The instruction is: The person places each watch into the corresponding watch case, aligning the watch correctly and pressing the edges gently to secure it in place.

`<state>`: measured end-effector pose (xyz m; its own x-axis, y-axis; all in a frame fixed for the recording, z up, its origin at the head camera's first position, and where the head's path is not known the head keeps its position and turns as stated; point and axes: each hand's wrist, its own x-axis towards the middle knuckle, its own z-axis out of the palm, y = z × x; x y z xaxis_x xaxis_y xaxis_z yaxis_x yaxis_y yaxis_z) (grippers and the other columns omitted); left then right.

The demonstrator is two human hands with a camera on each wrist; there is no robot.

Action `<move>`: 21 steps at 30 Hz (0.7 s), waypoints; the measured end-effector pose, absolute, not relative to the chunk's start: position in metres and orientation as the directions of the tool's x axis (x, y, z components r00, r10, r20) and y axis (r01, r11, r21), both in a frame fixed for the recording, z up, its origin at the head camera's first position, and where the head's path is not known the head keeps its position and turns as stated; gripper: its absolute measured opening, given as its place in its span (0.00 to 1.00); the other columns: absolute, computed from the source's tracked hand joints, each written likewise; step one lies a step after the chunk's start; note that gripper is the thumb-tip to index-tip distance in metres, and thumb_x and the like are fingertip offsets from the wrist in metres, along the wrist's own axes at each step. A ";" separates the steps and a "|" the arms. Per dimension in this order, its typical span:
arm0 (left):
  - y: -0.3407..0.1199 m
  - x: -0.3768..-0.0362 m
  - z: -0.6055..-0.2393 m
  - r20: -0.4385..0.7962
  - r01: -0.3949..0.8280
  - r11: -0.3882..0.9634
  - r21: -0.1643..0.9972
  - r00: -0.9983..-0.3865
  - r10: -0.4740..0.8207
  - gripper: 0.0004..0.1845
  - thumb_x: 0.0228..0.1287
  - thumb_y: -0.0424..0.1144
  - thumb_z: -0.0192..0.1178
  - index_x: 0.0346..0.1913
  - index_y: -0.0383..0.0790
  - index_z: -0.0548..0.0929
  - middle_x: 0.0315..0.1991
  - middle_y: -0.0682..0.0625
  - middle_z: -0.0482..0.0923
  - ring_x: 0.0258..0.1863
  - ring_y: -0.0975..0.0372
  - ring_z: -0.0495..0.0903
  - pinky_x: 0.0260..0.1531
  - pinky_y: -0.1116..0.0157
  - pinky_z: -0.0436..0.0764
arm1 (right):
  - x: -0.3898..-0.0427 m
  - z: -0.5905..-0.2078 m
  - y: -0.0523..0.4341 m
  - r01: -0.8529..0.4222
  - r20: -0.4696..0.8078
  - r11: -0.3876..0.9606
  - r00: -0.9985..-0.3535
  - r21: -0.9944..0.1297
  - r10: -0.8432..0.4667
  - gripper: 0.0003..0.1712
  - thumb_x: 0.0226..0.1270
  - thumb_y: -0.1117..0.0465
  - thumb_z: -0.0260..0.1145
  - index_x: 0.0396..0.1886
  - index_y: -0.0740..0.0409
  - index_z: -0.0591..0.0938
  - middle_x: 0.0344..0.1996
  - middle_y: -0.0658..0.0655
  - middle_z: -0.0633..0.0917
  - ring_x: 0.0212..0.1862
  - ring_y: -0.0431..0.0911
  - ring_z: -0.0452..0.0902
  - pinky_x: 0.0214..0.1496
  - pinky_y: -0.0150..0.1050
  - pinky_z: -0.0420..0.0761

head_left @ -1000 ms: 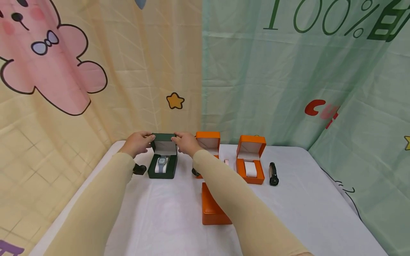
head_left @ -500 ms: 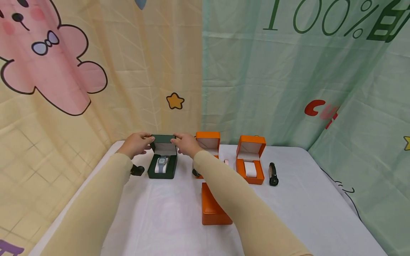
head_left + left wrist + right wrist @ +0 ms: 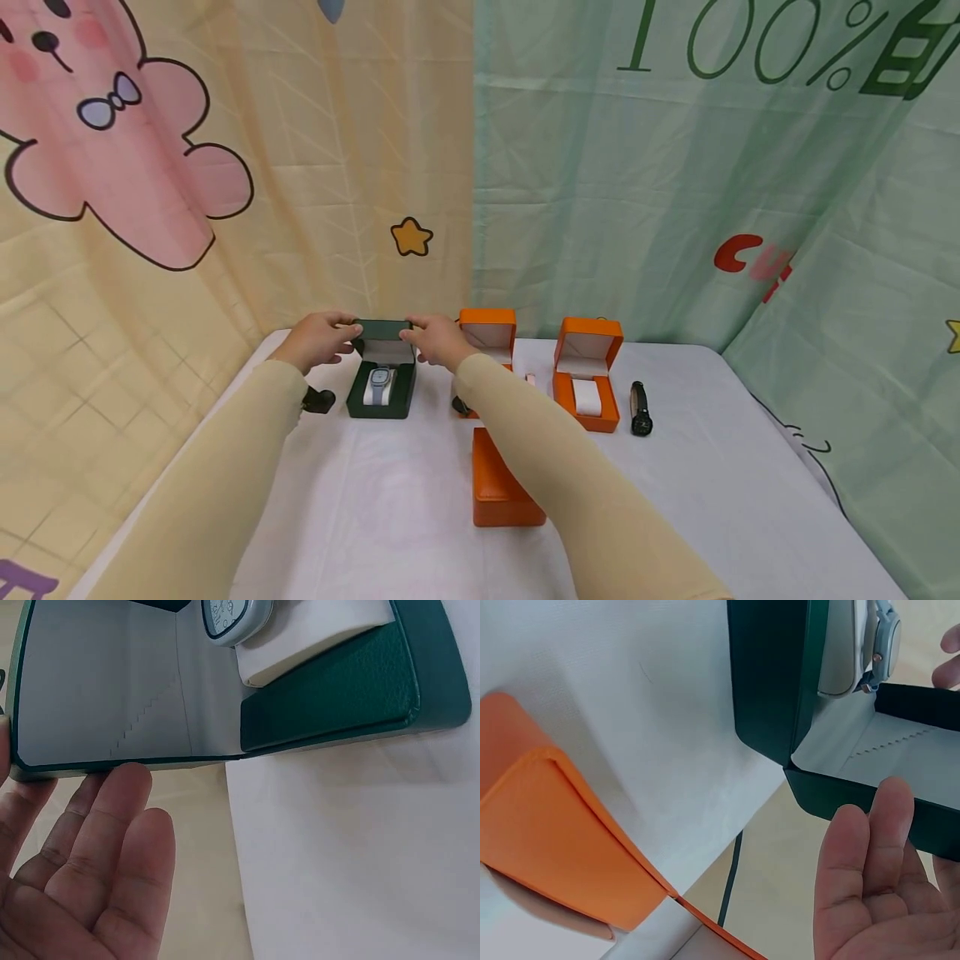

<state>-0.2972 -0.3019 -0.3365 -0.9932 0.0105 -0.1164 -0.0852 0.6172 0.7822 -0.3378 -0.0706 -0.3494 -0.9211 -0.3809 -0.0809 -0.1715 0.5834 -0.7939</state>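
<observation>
Left hand [image 3: 321, 339] and right hand [image 3: 438, 340] pinching the lid [image 3: 382, 327] of a dark green leather-look watch box [image 3: 403, 390].
I've got it by both top corners; the box sits on the white cloth-covered table [image 3: 360, 517], opening toward the wearer. Its grey-blue watch [image 3: 380, 379] runs front to back. I read "100%" on the pale green curtain [image 3: 585, 208].

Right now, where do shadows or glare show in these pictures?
Head view: soft shadow on the cloth beside the left sleeve; left wrist view: faint shadow beside the green box; right wrist view: soft shadow beside an orange box; no strong glare in any.
</observation>
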 end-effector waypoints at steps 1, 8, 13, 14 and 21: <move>-0.302 -0.297 -0.337 -0.116 -0.084 0.616 0.783 -0.993 0.012 0.30 0.83 0.49 0.54 0.76 0.35 0.69 0.71 0.29 0.73 0.66 0.40 0.81 0.62 0.47 0.84 | -0.337 -0.349 -0.070 -0.176 -0.081 0.585 -0.919 -0.792 -0.385 0.32 0.80 0.46 0.63 0.80 0.41 0.71 0.68 0.56 0.82 0.52 0.57 0.88 0.46 0.40 0.85; -0.302 -0.294 -0.338 -0.109 -0.076 0.624 0.778 -0.994 0.014 0.29 0.82 0.48 0.55 0.76 0.35 0.70 0.69 0.29 0.76 0.64 0.41 0.83 0.58 0.53 0.87 | -0.336 -0.350 -0.067 -0.195 -0.096 0.603 -0.905 -0.774 -0.415 0.33 0.79 0.47 0.64 0.80 0.41 0.71 0.70 0.57 0.81 0.50 0.54 0.90 0.47 0.39 0.87; -0.302 -0.294 -0.338 -0.117 -0.083 0.627 0.775 -0.993 0.014 0.28 0.82 0.47 0.56 0.75 0.35 0.71 0.67 0.30 0.78 0.62 0.41 0.84 0.57 0.54 0.87 | -0.337 -0.349 -0.067 -0.194 -0.111 0.616 -0.900 -0.764 -0.422 0.33 0.79 0.47 0.65 0.80 0.41 0.71 0.73 0.57 0.78 0.49 0.52 0.90 0.47 0.38 0.88; -0.303 -0.294 -0.338 -0.117 -0.082 0.627 0.775 -0.993 0.015 0.28 0.82 0.46 0.56 0.74 0.34 0.71 0.67 0.30 0.78 0.61 0.42 0.84 0.57 0.54 0.87 | -0.337 -0.349 -0.067 -0.196 -0.113 0.618 -0.899 -0.761 -0.424 0.33 0.79 0.47 0.65 0.80 0.41 0.71 0.74 0.56 0.78 0.49 0.51 0.90 0.48 0.38 0.88; -0.306 -0.292 -0.339 -0.107 -0.062 0.633 0.771 -0.994 0.033 0.27 0.81 0.44 0.57 0.74 0.33 0.71 0.68 0.28 0.77 0.57 0.45 0.87 0.54 0.56 0.89 | -0.335 -0.346 -0.067 -0.219 -0.129 0.642 -0.884 -0.735 -0.450 0.34 0.78 0.47 0.65 0.80 0.43 0.70 0.73 0.57 0.78 0.48 0.49 0.90 0.52 0.40 0.88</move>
<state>-0.2921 -0.3057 -0.3394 -0.9937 0.0332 -0.1074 -0.0622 0.6334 0.7713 -0.3354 -0.0665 -0.3457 -0.8836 -0.4500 -0.1293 -0.2194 0.6419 -0.7348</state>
